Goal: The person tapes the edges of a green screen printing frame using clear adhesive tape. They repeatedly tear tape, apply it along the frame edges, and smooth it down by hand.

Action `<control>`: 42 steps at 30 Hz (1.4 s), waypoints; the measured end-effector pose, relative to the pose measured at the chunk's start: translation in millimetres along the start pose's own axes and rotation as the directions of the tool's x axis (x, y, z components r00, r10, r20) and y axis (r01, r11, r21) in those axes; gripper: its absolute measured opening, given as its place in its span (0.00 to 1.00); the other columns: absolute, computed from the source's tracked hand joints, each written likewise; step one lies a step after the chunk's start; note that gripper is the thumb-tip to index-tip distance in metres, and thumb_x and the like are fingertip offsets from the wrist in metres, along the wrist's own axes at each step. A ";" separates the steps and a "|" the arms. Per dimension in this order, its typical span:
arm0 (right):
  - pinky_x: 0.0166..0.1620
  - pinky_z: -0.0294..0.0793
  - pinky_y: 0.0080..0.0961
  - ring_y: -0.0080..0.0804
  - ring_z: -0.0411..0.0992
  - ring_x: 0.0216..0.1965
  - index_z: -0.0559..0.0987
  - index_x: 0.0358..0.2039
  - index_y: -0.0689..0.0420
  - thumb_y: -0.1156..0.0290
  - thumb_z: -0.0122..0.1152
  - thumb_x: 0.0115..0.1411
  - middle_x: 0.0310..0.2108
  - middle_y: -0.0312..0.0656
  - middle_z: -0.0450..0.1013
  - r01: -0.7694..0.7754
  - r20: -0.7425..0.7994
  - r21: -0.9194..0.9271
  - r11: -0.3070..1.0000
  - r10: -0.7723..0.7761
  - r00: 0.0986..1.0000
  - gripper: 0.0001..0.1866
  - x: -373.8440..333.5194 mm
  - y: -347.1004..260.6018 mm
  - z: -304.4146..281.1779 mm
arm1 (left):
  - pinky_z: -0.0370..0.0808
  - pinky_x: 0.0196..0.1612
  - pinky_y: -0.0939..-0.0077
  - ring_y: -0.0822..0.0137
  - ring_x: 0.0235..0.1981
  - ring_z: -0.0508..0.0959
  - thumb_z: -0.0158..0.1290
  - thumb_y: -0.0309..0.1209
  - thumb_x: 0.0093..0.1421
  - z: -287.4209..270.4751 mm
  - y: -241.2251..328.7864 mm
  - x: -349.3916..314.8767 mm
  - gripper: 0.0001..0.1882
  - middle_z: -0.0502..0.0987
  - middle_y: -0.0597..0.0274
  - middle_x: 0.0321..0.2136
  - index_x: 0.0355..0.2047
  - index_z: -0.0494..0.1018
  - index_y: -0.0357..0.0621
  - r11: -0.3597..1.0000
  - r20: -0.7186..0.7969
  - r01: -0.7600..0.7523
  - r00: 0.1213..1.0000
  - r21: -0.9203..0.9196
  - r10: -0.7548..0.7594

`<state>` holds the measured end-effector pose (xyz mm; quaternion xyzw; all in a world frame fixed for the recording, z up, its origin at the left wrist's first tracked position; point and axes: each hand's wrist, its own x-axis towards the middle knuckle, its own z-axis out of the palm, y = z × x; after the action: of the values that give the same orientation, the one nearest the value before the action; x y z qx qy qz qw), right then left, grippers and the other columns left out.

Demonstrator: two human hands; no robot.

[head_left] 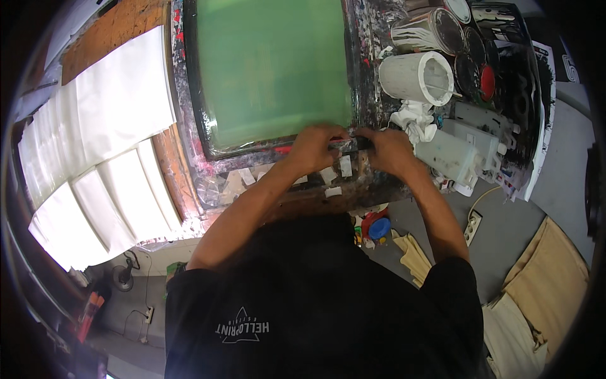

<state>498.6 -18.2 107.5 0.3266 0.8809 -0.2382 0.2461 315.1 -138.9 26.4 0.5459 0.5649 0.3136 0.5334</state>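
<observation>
A screen-printing frame [252, 150] with a green mesh [271, 69] lies on the paint-stained table in front of me. Both hands are at its near right corner. My left hand [314, 150] has its fingers bent and closed at the frame's near edge. A short gap away, my right hand [391, 150] is closed too, its fingertips at a small dark piece by the corner. What exactly either hand pinches is too small and partly hidden to name. Several pale tape scraps [345, 166] are stuck to the table edge just below my hands.
White fabric sheets [120, 88] cover the left side. On the right stand a white tub [410, 74], paint-streaked cans [429, 31], crumpled white tissue [415, 120] and translucent plastic bottles [445, 153]. A power strip [472, 228] and beige cloths [549, 278] lie at the lower right.
</observation>
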 end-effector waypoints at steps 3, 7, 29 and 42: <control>0.38 0.78 0.50 0.54 0.81 0.32 0.80 0.47 0.52 0.72 0.64 0.48 0.25 0.52 0.79 -0.038 -0.019 -0.153 0.987 0.036 0.999 0.22 1.0 -14.7 8.8 | 0.72 0.57 0.58 0.47 0.53 0.73 0.64 0.26 0.50 0.7 -0.8 5.4 0.27 0.76 0.49 0.48 0.53 0.79 0.46 0.976 -0.022 -0.122 0.992 0.178 0.128; 0.37 0.78 0.50 0.54 0.81 0.32 0.82 0.46 0.52 0.72 0.63 0.49 0.25 0.53 0.79 -0.003 -0.011 -0.153 0.988 0.002 1.000 0.20 15.8 -12.8 9.2 | 0.72 0.56 0.57 0.49 0.53 0.71 0.64 0.31 0.53 3.0 -6.4 1.7 0.23 0.73 0.53 0.48 0.51 0.79 0.44 0.964 -0.032 -0.144 0.987 0.225 0.155; 0.44 0.76 0.46 0.49 0.79 0.39 0.57 0.73 0.56 0.75 0.58 0.58 0.34 0.49 0.81 0.150 -0.355 0.135 0.980 -0.093 0.930 0.42 -52.9 -25.7 43.0 | 0.60 0.63 0.44 0.49 0.52 0.76 0.64 0.39 0.60 -123.5 -34.1 -154.1 0.27 0.75 0.46 0.46 0.56 0.69 0.43 0.588 -0.687 0.547 0.727 0.597 0.021; 0.54 0.79 0.29 0.34 0.81 0.48 0.83 0.49 0.63 0.84 0.57 0.64 0.46 0.47 0.83 -0.022 0.015 0.994 0.110 0.062 0.998 0.15 -61.4 -78.6 78.2 | 0.66 0.57 0.43 0.42 0.57 0.71 0.64 0.30 0.45 -155.3 -33.1 -111.6 0.46 0.69 0.45 0.54 0.66 0.57 0.46 0.458 -0.771 0.739 0.616 0.494 -0.162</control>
<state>506.7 -144.6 104.1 0.4357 0.4920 -0.7526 -0.0411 140.6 -216.5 60.8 0.3955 0.9141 0.0298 0.0846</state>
